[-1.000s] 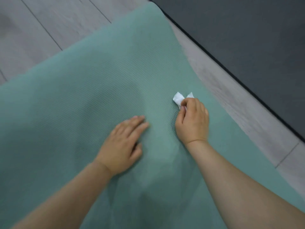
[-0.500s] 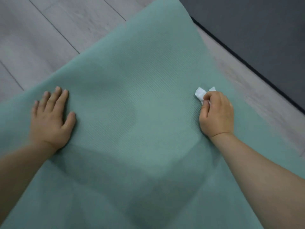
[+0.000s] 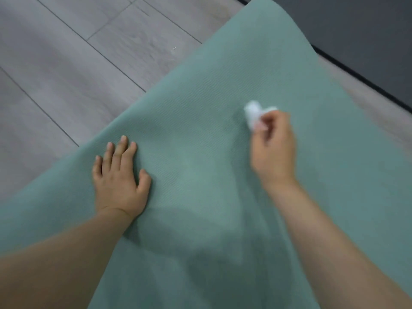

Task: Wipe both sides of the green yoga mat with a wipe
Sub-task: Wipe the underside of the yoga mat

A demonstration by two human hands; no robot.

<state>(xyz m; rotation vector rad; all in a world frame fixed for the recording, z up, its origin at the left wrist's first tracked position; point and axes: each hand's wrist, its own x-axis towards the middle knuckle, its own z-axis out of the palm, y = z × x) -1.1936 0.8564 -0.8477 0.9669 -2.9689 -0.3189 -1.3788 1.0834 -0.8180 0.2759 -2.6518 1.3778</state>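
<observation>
The green yoga mat (image 3: 211, 112) lies flat on the floor and runs diagonally from the bottom of the view to the top right. My left hand (image 3: 120, 181) rests palm down on the mat near its left edge, fingers straight and spread. My right hand (image 3: 273, 150) is blurred with motion over the mat's right half. Its fingers pinch a crumpled white wipe (image 3: 253, 114), which sticks out past the fingertips. Whether the wipe touches the mat I cannot tell.
Grey wood-look floor (image 3: 66, 63) borders the mat on the left and top. A strip of the same floor shows at the right, beyond it a dark grey mat or carpet (image 3: 367, 36) with a black edge.
My left hand slid from the mat's middle out to its left edge and stays there. My right hand with the wipe has moved left, towards the mat's centre line, and is now blurred.
</observation>
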